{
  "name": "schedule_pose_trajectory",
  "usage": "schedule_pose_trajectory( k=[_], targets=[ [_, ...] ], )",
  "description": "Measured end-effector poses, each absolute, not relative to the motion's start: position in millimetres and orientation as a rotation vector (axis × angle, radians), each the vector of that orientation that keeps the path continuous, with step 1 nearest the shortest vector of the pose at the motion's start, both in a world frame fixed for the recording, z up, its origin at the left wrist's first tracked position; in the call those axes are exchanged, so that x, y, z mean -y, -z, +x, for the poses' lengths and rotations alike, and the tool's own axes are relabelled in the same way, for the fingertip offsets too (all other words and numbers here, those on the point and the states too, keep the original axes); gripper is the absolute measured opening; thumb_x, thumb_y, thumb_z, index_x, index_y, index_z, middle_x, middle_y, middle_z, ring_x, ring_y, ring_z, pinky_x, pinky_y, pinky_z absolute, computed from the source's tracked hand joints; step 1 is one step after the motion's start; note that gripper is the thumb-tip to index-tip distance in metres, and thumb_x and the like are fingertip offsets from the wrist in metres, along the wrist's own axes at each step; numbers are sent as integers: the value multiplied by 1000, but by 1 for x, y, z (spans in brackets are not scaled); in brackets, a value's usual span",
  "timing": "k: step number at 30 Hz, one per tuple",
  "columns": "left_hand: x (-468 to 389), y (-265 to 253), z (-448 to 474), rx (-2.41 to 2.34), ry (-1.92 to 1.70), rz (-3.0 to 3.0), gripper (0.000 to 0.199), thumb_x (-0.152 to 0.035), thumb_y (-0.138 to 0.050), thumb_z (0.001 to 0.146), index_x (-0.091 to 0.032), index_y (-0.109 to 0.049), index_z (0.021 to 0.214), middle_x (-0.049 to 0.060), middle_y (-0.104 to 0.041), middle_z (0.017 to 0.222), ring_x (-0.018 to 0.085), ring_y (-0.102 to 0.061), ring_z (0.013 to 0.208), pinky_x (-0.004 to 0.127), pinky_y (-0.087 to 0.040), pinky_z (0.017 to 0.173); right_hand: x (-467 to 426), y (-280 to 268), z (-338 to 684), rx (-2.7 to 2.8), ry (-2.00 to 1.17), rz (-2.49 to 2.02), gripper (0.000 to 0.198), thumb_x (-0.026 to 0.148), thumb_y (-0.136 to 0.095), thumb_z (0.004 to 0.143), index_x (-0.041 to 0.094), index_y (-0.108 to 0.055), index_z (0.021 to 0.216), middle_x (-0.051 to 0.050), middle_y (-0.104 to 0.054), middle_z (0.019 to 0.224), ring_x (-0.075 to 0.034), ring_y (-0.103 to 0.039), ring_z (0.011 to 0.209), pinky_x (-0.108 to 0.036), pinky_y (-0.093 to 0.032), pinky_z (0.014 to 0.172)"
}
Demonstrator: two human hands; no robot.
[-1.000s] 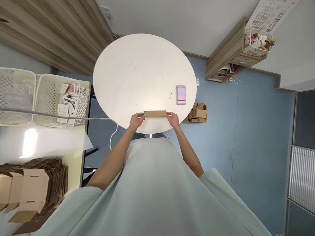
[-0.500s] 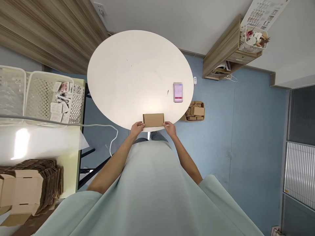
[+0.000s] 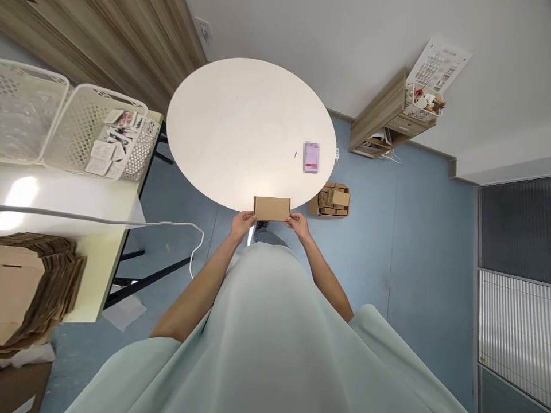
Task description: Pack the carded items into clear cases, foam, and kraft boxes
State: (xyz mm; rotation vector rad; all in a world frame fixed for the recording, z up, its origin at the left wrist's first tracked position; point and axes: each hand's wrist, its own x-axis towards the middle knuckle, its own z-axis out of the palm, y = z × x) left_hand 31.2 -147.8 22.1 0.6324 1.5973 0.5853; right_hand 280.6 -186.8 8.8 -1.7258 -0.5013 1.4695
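Observation:
A small closed brown cardboard box [image 3: 272, 209] is held level at the near edge of the white oval table [image 3: 241, 132], partly past the rim. My left hand [image 3: 243, 222] grips its left end between thumb and fingers. At the right end, my right hand [image 3: 298, 224] pinches the box the same way. The box's underside is hidden from view. On the right part of the table lies a phone [image 3: 311, 157] with its screen blurred.
An open carton [image 3: 316, 207] full of small brown boxes sits on the floor to the right. On the left, a side table [image 3: 98, 264] bears white baskets [image 3: 71, 143] and stacked flat cardboard [image 3: 60, 281]. A white cable [image 3: 172, 223] stretches across the left side.
The view has turned and shifted. Relative to the table, both hands have drawn the box toward my body, so it now overhangs the near edge.

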Motion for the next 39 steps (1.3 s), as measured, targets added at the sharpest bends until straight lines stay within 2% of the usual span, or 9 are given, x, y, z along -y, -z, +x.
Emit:
schedule_pose_trajectory(
  k=[6, 11, 14, 17, 26, 34, 39],
  targets=[
    [186, -19, 74, -1456, -605, 615, 36, -33, -89, 81, -17, -73, 109, 12, -82, 105, 27, -79, 105, 46, -65, 102, 253, -32, 320, 423, -1374, -1745, 37, 35, -94, 78, 20, -67, 98, -5, -80, 103, -17, -81, 81, -34, -69, 88],
    [216, -24, 123, -1358, -547, 709, 44, -44, -90, 79, -19, -75, 112, 11, -83, 106, 29, -79, 108, 47, -65, 102, 311, -52, 360, 336, -1271, -1785, 38, 35, -95, 78, 20, -67, 99, -6, -81, 104, -19, -83, 87, -35, -69, 92],
    [231, -30, 145, -1288, -500, 754, 48, -47, -91, 77, -18, -75, 111, 11, -84, 109, 29, -78, 108, 47, -65, 102, 337, -61, 381, 291, -1219, -1815, 40, 37, -96, 77, 20, -67, 99, -7, -81, 104, -19, -83, 89, -33, -67, 90],
    [238, -35, 162, -1266, -479, 750, 42, -41, -91, 78, -17, -74, 109, 13, -83, 115, 28, -78, 110, 46, -64, 104, 349, -65, 396, 266, -1185, -1841, 41, 40, -95, 77, 20, -66, 99, -8, -82, 103, -21, -83, 90, -31, -66, 84],
    [217, -35, 232, -1316, -391, 841, 41, -37, -89, 79, -14, -74, 110, 16, -81, 118, 29, -77, 111, 45, -63, 102, 339, -57, 454, 256, -1136, -1868, 39, 43, -92, 79, 21, -66, 98, -9, -82, 104, -22, -83, 89, -32, -65, 79],
    [170, -28, 352, -1344, -310, 1033, 31, -34, -81, 84, -17, -75, 111, 16, -80, 129, 30, -76, 117, 42, -61, 103, 294, -44, 571, 190, -1131, -1908, 36, 39, -90, 81, 20, -64, 97, -9, -82, 104, -19, -82, 84, -29, -62, 79],
    [138, -19, 420, -1431, -197, 1185, 26, -28, -77, 88, -21, -78, 112, 13, -83, 123, 31, -78, 114, 42, -59, 106, 252, -34, 643, 228, -1179, -1903, 36, 41, -90, 81, 21, -64, 97, -8, -82, 103, -20, -82, 86, -31, -63, 81]
  ],
)
